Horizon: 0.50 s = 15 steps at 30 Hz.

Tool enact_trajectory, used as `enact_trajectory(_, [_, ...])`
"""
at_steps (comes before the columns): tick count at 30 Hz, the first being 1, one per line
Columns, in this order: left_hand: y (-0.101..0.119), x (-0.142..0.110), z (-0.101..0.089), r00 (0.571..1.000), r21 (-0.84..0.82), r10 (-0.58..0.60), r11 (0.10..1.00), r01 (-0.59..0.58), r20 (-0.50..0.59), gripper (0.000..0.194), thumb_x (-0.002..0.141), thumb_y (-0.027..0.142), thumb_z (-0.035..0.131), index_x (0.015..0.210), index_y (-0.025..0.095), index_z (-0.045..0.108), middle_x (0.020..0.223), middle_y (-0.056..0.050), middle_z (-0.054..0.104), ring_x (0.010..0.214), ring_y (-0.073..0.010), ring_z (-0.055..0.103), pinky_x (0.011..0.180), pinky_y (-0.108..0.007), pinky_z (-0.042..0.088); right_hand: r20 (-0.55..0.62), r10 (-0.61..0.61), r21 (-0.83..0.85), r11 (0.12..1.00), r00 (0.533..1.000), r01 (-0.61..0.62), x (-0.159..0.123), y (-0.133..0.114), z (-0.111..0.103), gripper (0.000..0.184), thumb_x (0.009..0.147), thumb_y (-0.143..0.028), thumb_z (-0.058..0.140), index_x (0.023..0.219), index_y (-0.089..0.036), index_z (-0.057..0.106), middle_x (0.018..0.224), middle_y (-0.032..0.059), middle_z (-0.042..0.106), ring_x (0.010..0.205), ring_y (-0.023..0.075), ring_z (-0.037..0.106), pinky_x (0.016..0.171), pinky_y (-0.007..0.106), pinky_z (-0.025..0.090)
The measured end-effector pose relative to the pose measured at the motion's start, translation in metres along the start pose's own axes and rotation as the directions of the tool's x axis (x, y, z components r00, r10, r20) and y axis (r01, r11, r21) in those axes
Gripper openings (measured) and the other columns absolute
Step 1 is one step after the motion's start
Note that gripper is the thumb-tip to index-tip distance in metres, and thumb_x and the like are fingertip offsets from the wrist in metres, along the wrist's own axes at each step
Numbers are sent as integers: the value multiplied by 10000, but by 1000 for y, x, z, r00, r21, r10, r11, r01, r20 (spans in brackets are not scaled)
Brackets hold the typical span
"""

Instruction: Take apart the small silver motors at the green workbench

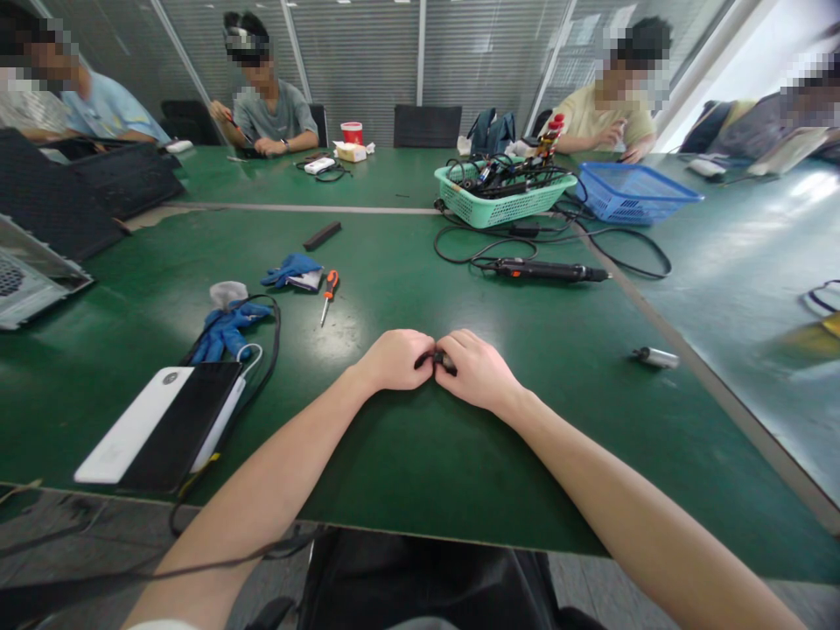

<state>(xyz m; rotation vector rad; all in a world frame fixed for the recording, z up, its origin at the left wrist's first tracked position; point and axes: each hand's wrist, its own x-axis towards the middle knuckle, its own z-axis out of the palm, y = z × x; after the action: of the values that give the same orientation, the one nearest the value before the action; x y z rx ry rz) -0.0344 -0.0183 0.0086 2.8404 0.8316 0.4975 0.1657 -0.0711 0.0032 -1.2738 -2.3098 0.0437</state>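
At the centre of the frame I have my left hand (pixel 399 360) and my right hand (pixel 479 372) close together, just above or on the green bench (pixel 407 464); I cannot tell which. Each is curled with its fingers closed on a small dark and metallic part (pixel 444 360), which sits between them and is mostly hidden by my fingers, so I cannot make out its full shape.

Left of my hands I see an orange-handled screwdriver (pixel 329 296), its shaft pointing toward the bottom of the frame. Just beside it is a crumpled blue glove (pixel 292 271), with a dark bar (pixel 322 236) farther up. A second blue glove (pixel 229 328) lies near the top end of a white-and-black device (pixel 161 424) at lower left.

To the right, a small metal cylinder (pixel 656 357) lies on its side. Above it in the frame is a black power screwdriver (pixel 551 271), with its cable looping around near a green basket (pixel 499 208) full of dark tools and cords. A blue basket (pixel 633 197) stands just right of that one. Several people sit along the top of the frame.
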Motion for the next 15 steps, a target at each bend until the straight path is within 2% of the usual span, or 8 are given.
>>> enact_trajectory(15, [-1, 1, 1, 1000, 6, 3, 1000, -3, 5, 111, 876, 244, 526, 820, 188, 605, 824, -51, 663, 760, -195, 618, 702, -318, 470, -1, -5, 15, 1000, 1000, 5, 0, -1, -1, 51, 879, -187, 563, 921, -212, 577, 926, 71, 652, 899, 233, 564, 801, 357, 446])
